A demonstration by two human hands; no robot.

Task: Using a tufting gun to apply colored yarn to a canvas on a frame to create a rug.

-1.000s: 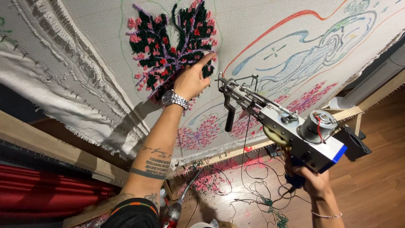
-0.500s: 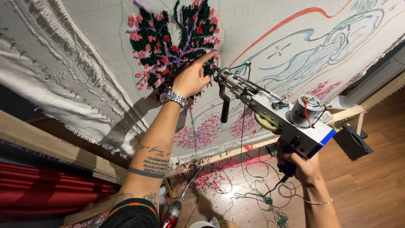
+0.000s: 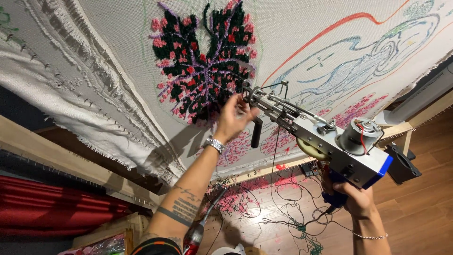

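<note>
Center frame, left hand (image 3: 232, 119) fingers pinch at the tufting gun (image 3: 325, 141) tip; right hand (image 3: 351, 198) fingers wrap its blue grip, lower right.

Two hands work a tufting gun against a stretched cloth bearing a half-filled tufted design.

The right hand (image 3: 353, 198) closes around the blue handle under the tufting gun (image 3: 325, 141), whose silver body slants up from that grip to a needle tip resting at the backing cloth (image 3: 302, 28). The left hand (image 3: 232, 119), a metal watch (image 3: 214, 144) on its wrist, has its fingers at the needle end, just beside the gun's black front handle (image 3: 256, 132). Directly above that hand lies the tufted patch (image 3: 203, 61) of black, pink and purple yarn. Beyond the gun's tip run red and blue drawn outlines. Below both hands, loose yarn (image 3: 264, 198) litters the wooden floor (image 3: 415, 212), beside the wooden frame (image 3: 264, 171).
</note>
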